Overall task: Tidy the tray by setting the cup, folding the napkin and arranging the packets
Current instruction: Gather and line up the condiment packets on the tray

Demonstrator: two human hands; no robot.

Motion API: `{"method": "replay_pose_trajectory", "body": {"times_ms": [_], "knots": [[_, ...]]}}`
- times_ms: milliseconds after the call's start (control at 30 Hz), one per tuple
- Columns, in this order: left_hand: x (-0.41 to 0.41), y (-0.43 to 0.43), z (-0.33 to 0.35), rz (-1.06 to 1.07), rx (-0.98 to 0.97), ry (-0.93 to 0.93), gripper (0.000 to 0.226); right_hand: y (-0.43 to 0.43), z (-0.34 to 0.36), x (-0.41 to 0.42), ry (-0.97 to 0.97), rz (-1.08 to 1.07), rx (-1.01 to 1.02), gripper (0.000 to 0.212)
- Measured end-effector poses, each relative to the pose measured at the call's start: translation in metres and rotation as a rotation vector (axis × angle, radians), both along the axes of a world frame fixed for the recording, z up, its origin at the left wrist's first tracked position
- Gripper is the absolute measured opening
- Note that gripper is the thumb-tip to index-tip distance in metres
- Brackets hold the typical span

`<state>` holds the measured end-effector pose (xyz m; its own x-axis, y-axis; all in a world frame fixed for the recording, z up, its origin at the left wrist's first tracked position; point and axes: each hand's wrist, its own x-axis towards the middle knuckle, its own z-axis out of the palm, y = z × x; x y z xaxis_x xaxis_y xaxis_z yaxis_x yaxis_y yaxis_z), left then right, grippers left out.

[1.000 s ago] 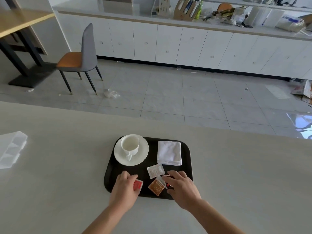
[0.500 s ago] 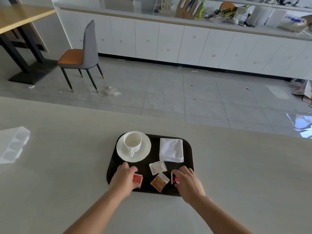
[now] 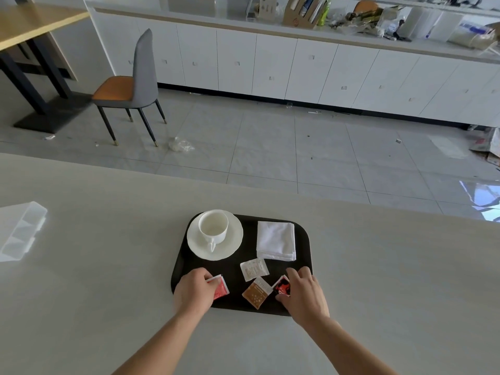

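Left hand (image 3: 195, 289) pinches red packet (image 3: 221, 288) at tray (image 3: 304, 239) near-left. Right hand (image 3: 303, 292) grips dark-red packet (image 3: 282, 286) near-right. Between them: brown packet (image 3: 256, 293), white packet (image 3: 253, 269) just beyond. Far left: cup (image 3: 213, 227) on saucer (image 3: 232, 243). Far right: folded napkin (image 3: 276, 240).

No readable text anywhere. Faint print on white packet (image 3: 253, 269), too small to read. Pale marks on brown packet (image 3: 255, 292) and dark graphic on red-black packet (image 3: 282, 286), both illegible. Red packet (image 3: 220, 288) shows no legible lettering. Small logo on cardboard organizer (image 3: 297, 18), blurred.
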<state>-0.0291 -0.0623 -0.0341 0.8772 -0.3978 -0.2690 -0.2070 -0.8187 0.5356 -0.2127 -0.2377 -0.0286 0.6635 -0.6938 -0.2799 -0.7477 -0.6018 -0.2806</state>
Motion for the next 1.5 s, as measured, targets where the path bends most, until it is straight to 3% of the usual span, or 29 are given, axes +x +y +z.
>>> {"method": "replay_pose_trajectory", "body": {"times_ms": [300,433,533,667,733,833,967,1067,1133,1200,1300,1400,1500], "knots": [[0.015,0.004,0.012,0.092,-0.110,0.293,0.016,0.004,0.012,0.012,-0.096,-0.071,-0.034,0.016],[0.016,0.005,0.012,0.157,-0.226,0.379,0.015,0.025,0.021,0.032,-0.272,0.005,-0.111,0.021],[0.012,0.006,0.012,0.063,-0.284,0.123,0.019,0.046,0.027,0.054,-0.444,-0.018,0.001,0.010],[0.009,0.020,0.009,-0.355,-0.330,-0.261,0.024,0.053,0.025,0.061,-0.462,-0.037,0.044,0.012],[0.010,0.032,0.001,-0.435,-0.245,-0.254,0.030,0.053,0.021,0.056,-0.453,0.000,0.055,0.018],[0.010,0.045,-0.003,-0.372,-0.241,-0.202,0.041,0.055,0.014,0.051,-0.477,0.062,0.104,0.024],[0.006,0.040,-0.001,-0.232,-0.097,-0.298,0.029,0.064,0.012,0.061,-0.543,0.176,0.121,0.029],[0.006,0.031,-0.001,-0.243,-0.009,-0.254,0.027,0.073,0.010,0.080,-0.581,0.265,0.115,0.028],[0.006,0.027,-0.002,-0.291,-0.035,-0.238,0.027,0.074,0.009,0.091,-0.550,0.311,0.140,0.027],[0.006,0.028,-0.004,-0.305,-0.107,-0.196,0.041,0.069,0.006,0.096,-0.464,0.356,0.149,0.027],[0.009,0.036,-0.005,-0.203,-0.228,-0.127,0.054,0.060,0.005,0.088,-0.444,0.275,0.124,0.031],[0.007,0.036,-0.004,-0.117,-0.181,-0.191,0.034,0.055,0.003,0.081,-0.477,0.118,0.069,0.018],[0.000,0.025,0.005,-0.090,-0.067,-0.200,0.012,0.057,0.001,0.087,-0.239,0.153,0.032,0.033]]}}
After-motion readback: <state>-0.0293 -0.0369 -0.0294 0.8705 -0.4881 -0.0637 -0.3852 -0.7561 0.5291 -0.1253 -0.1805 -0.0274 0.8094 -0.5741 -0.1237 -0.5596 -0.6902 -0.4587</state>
